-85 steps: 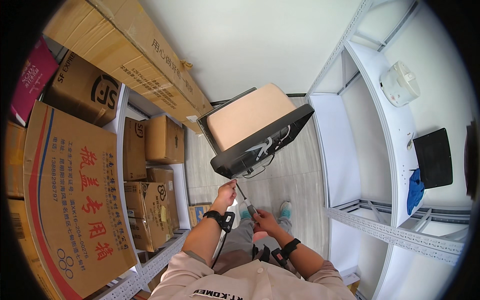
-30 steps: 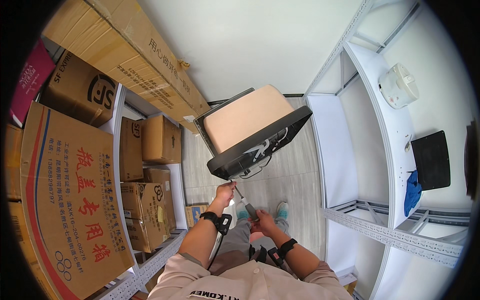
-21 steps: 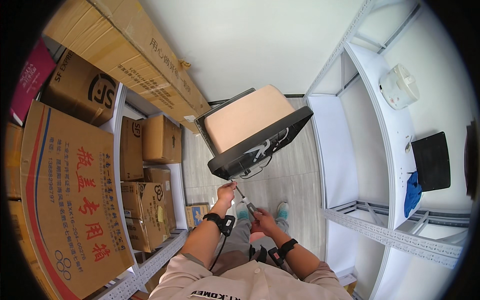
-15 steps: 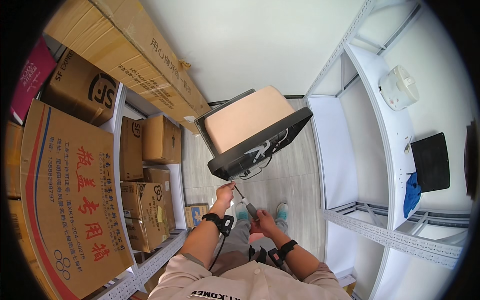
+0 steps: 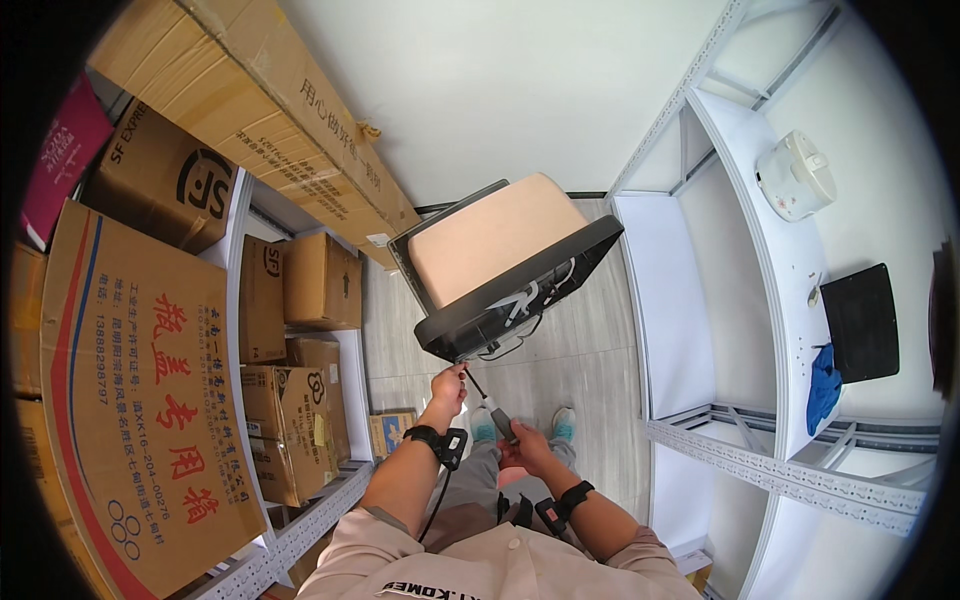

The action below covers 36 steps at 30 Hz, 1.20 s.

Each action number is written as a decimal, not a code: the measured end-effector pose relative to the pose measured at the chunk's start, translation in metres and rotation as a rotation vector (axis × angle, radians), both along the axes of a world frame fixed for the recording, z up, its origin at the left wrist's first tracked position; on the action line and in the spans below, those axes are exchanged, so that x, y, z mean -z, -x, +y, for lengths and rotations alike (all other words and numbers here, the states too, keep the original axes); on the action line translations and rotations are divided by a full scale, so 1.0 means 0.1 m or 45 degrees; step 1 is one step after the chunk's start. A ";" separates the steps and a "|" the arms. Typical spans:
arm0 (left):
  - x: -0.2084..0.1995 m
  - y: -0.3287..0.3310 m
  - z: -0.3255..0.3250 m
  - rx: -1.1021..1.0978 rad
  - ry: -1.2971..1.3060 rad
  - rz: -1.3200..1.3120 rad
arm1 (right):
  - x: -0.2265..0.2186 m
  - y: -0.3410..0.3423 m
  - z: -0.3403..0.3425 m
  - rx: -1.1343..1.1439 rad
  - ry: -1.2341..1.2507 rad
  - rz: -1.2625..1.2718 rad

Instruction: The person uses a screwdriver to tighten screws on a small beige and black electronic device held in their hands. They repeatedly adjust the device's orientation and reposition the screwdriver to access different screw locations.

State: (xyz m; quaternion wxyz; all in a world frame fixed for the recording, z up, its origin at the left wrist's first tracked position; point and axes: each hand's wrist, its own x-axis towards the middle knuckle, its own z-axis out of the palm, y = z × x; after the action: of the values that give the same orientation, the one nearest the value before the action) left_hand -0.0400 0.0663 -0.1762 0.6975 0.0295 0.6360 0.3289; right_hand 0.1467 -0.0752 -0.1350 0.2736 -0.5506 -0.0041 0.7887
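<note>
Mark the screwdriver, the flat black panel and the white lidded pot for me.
Screwdriver (image 5: pixel 502 421), head view: on its grey handle.
Flat black panel (image 5: pixel 862 323), head view: on the middle of its face.
White lidded pot (image 5: pixel 788 180), head view: on its side wall.

Room over the floor (image 5: pixel 612 420) at right — black-and-peach unit (image 5: pixel 505 255) blocks ahead.

A storeroom, judging by stacked cardboard boxes (image 5: pixel 150 400) and metal shelving (image 5: pixel 800 478) on both sides

The right hand (image 5: pixel 528 448) holds a screwdriver (image 5: pixel 502 424), and the left hand (image 5: pixel 449 391) is by its tip, near a black box (image 5: pixel 457 328)
</note>
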 end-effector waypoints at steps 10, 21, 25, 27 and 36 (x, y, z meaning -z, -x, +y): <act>-0.02 -0.07 -0.03 -0.062 -0.039 0.089 | 0.18 -0.01 -0.07 -0.109 -0.136 -0.064; 0.01 -0.12 0.01 -0.152 -0.030 0.252 | 0.13 -0.06 -0.06 -0.146 -0.266 -0.127; -0.06 -0.15 0.03 -0.162 -0.022 0.203 | 0.15 -0.07 -0.05 -0.164 -0.321 -0.192; -0.11 -0.16 0.03 -0.164 -0.005 0.189 | 0.04 -0.08 -0.03 -0.241 -0.347 -0.301; 0.02 -0.10 0.03 -0.207 0.021 0.092 | -0.11 -0.09 0.01 -0.302 -0.350 -0.344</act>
State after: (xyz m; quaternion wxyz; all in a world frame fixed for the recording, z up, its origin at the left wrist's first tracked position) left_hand -0.0298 0.0692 -0.1778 0.6452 -0.0161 0.6637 0.3780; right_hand 0.1562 -0.0747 -0.1235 0.2483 -0.6045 -0.2128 0.7263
